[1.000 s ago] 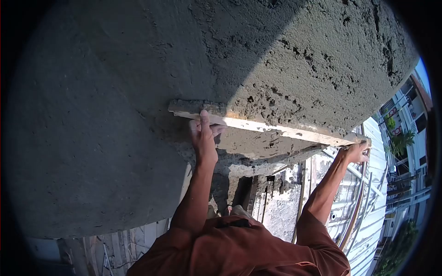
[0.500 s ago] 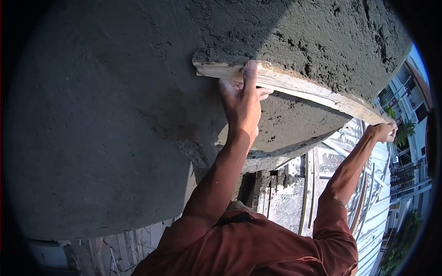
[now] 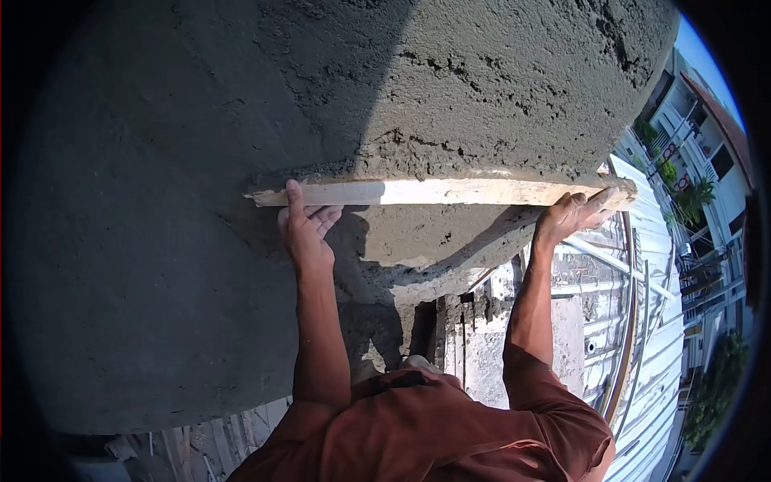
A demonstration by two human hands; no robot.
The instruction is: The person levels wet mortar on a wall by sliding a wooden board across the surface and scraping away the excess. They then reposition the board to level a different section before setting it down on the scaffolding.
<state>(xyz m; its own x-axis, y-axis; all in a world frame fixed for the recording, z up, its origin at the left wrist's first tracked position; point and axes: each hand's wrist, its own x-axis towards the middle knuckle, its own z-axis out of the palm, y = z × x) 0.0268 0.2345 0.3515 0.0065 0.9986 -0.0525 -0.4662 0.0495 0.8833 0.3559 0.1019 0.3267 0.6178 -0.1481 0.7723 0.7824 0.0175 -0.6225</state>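
Observation:
A long wooden straightedge board lies across the wet cement plaster, its far edge against the surface and caked with mortar. My left hand grips it near the left end, thumb over the face and fingers underneath. Close to the right end, my right hand is wrapped around the board from below. Above the board the plaster is rough, with cracks and pits. A smoother shaded stretch of plaster spreads to the left. Part of each hand's fingers is hidden behind the wood.
Below the board is a plastered ledge with a ragged lower edge. Further down are mortar-splashed planks and a corrugated metal roof. Buildings and greenery stand at the far right.
The board has shifted left in view and turned from a slant to nearly level. Both hands moved left with it, still gripping, and the right hand now shows more of its fingers.

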